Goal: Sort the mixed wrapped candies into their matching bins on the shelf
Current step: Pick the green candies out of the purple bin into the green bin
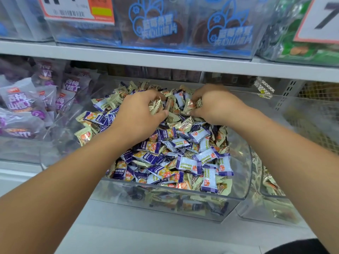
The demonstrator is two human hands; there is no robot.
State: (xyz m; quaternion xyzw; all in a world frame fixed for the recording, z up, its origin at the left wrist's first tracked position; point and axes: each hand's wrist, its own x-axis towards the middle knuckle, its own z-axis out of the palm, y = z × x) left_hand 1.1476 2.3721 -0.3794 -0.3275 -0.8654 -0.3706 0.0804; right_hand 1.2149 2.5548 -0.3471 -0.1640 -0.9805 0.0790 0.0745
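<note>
Clear plastic forms the front wall of the bin [165,204], nearest the person, and through it more sweets show; inside lies a deep heap of candies [183,162], purple-and-white wrappers mixed with cream ones, some printed "COCONUT"; further in, the left hand [141,114] is curled around a clump of cream pieces, and the right hand [212,105] is likewise closed on a small bunch, both buried at the back of the heap; the pieces look light and crinkly, their film slippery, so a pinch on the flat crimped ends or a loose scoop should serve better than a squeeze; a second bin [267,204] to the right holds cream ones only; to the left sit purple bags [20,103] with Chinese lettering; above, the shelf [165,60] carries blue-printed packs [156,28] and a price tag [73,10], its figures cut off.
</note>
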